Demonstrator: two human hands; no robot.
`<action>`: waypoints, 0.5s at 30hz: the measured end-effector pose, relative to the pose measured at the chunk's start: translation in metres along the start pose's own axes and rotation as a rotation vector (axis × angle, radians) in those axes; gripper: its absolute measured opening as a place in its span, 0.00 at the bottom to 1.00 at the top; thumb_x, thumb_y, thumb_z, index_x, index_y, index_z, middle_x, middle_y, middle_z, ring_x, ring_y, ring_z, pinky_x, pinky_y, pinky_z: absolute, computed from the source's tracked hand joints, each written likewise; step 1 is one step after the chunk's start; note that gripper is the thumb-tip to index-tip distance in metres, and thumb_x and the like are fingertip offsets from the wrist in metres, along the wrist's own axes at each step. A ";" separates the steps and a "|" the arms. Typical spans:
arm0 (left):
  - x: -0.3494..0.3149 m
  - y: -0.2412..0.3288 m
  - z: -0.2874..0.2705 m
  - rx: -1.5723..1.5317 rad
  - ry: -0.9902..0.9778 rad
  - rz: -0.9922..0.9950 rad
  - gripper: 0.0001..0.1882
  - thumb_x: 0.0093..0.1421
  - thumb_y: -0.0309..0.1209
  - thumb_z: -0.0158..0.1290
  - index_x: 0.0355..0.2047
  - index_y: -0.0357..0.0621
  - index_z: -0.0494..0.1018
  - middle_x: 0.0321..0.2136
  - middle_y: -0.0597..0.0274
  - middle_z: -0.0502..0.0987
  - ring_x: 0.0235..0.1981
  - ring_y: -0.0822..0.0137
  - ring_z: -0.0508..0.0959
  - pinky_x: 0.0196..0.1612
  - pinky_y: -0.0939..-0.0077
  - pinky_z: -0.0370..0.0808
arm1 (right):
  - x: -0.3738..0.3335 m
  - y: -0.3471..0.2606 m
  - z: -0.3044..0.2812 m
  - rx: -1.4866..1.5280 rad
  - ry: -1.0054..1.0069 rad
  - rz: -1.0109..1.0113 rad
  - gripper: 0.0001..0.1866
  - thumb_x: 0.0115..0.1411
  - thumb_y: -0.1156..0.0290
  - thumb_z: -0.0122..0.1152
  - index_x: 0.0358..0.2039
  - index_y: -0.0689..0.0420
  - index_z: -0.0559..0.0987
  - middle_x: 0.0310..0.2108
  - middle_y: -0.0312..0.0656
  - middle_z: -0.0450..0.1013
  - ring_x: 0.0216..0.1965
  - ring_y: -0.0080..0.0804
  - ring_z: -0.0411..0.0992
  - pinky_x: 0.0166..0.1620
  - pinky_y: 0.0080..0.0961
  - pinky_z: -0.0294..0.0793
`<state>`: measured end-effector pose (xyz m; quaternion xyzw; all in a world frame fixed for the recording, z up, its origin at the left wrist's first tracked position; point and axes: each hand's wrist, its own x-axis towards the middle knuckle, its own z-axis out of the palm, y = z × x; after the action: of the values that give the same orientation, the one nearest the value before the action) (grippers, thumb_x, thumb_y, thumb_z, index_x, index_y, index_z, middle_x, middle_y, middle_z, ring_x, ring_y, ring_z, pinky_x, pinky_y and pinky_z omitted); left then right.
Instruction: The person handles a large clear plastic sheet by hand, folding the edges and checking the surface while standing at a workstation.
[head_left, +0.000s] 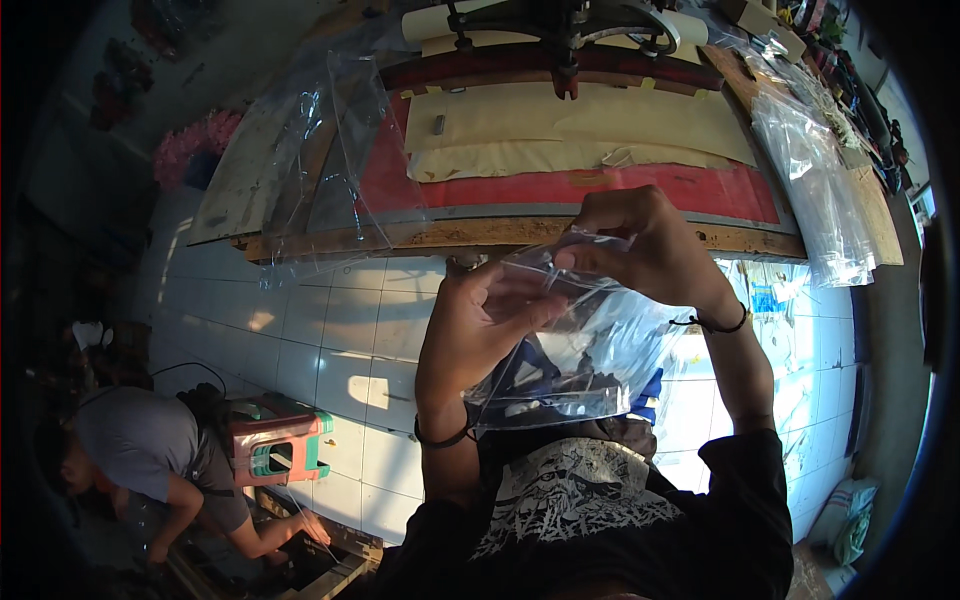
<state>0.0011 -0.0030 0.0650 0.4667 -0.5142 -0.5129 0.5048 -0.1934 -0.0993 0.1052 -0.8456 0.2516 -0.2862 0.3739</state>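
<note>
A clear plastic sheet or bag point(590, 365) hangs in front of my body, below the edge of the workbench. My right hand point(640, 240) pinches its upper edge between thumb and fingers. Lower and to the left, my left hand point(490, 325) is at the same piece, its thumb reaching across the plastic; some of its fingers show through the film. Whether the piece is a single sheet or a bag, I cannot tell. More clear plastic point(340, 160) lies on the bench's left part and droops over its front edge.
Red and cream sheets point(690, 190) cover the bench beneath a dark metal press frame point(560, 60). A stack of clear plastic point(815, 190) overhangs at right. Lower left, a co-worker point(160, 450) bends beside stacked stools point(280, 440) and a wooden frame point(350, 570).
</note>
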 end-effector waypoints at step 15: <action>0.037 0.008 -0.041 -0.061 0.305 0.314 0.09 0.63 0.30 0.53 0.38 0.35 0.71 0.31 0.59 0.78 0.30 0.71 0.79 0.37 0.76 0.76 | -0.030 0.034 -0.084 0.250 0.532 0.150 0.15 0.64 0.59 0.58 0.36 0.59 0.76 0.21 0.30 0.68 0.19 0.12 0.66 0.22 0.12 0.62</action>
<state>0.0406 -0.0418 0.0735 0.4375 -0.4825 -0.3667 0.6643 -0.2781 -0.1407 0.1167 -0.6676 0.3651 -0.4979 0.4161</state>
